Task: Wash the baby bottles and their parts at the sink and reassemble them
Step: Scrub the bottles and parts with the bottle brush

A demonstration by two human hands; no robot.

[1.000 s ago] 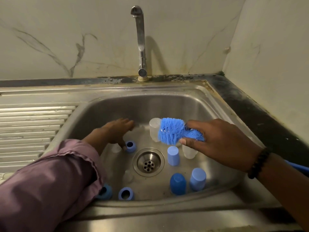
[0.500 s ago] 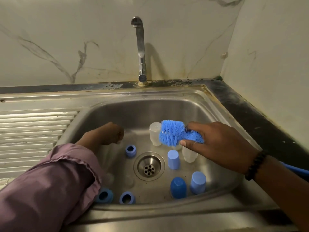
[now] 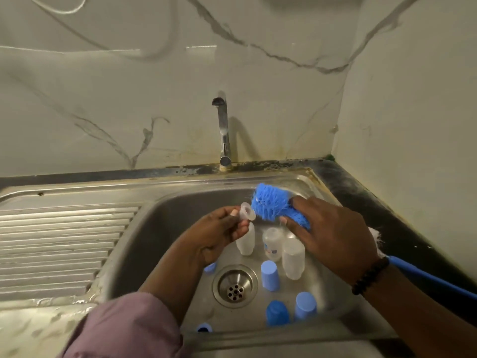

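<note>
Baby bottles point(image 3: 293, 257): three clear ones are standing in the basin behind the drain, close together, mouths apparently down though that is hard to tell through the clear plastic.
Teat point(image 3: 246, 211): a small clear silicone piece is sitting between the left fingertips, above the basin and just beside the brush bristles, its open rim facing the brush.
Left hand point(image 3: 220, 231): it is pinching the teat at the fingertips, the other fingers curled under.
Right hand point(image 3: 333, 236): it is gripping the bottle brush point(image 3: 273, 202) right at the base of the blue bristle head, with the blue handle running back past the wrist.
Step, as I judge it: scrubbing is about to begin on the teat; no water is running from the tap point(image 3: 222, 130).
Risk, slipping: the teat is small, soft and probably wet, so a firm push from the brush could be knocking it out of the pinch and down onto the drain point(image 3: 235, 285).
Risk, toppling: the hands are working directly over the standing bottles, so a dropped part or a low sweep of the wrist could be tipping them.
Risk, poor clean: the bristle head looks much wider than the teat's opening, so the inside may be staying unscrubbed.
Count, blue caps point(image 3: 269, 275): three standing right of the drain.
Count, blue rings point(image 3: 204, 327): two partly showing, one near the front wall and one under the left wrist; more may be hiding behind the arm.
Count, brushes: one.
Sink point(image 3: 154, 241): one steel basin, ribbed drainer on its left.
</note>
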